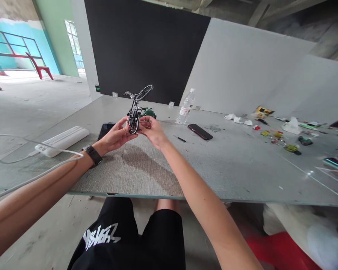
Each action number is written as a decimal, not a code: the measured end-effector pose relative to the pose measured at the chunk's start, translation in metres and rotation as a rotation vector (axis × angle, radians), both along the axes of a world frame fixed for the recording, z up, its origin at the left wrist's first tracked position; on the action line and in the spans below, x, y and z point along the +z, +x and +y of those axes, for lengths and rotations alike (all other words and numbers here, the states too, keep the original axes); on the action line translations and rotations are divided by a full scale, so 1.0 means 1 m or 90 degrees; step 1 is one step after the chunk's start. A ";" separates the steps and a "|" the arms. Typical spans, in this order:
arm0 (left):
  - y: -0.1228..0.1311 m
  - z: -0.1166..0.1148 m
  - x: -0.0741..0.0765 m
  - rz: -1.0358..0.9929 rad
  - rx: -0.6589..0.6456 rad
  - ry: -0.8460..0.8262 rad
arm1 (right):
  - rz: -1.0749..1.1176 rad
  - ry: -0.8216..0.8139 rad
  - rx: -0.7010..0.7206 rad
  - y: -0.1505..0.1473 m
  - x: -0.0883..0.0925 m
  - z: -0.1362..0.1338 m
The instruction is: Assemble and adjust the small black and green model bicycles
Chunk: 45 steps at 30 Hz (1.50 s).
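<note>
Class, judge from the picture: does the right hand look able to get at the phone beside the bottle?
Probably yes: only a thin tool lies low between the right hand and the phone, though that hand would first need to release the miniature bicycle.

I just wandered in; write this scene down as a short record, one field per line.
Held thing: small bicycle, tilted on end
Left hand: holds its left side
Right hand: holds its right side
Left wrist: dark watch
Behind bicycle: green thing, partly hidden
Left side: white power bank
Right side: plastic bottle, dark phone
Surface: grey table
</note>
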<state>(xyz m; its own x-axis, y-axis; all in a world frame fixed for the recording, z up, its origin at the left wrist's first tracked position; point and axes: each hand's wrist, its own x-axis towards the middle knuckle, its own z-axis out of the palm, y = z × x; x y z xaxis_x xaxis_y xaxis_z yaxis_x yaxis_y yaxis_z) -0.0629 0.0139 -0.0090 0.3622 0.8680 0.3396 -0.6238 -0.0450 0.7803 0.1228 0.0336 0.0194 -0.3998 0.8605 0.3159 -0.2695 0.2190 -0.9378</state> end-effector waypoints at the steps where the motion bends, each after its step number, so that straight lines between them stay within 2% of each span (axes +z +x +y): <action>1: 0.000 0.000 0.000 0.000 0.000 0.002 | -0.005 0.001 0.003 0.001 0.000 0.000; 15: -0.002 0.003 0.000 0.002 0.018 0.000 | 0.001 0.037 0.011 -0.002 0.001 -0.004; 21: 0.000 0.001 -0.001 0.010 0.002 0.015 | -0.007 0.060 -0.033 -0.005 0.000 -0.004; 25: 0.000 0.001 -0.001 0.001 0.007 0.012 | -0.016 0.075 -0.021 -0.005 -0.001 -0.004; 34: 0.000 0.000 0.004 0.015 0.028 0.017 | 0.010 0.045 -0.024 -0.003 0.005 -0.006; 45: -0.002 0.002 0.001 0.004 0.023 -0.006 | 0.057 0.010 -0.025 -0.002 0.004 -0.005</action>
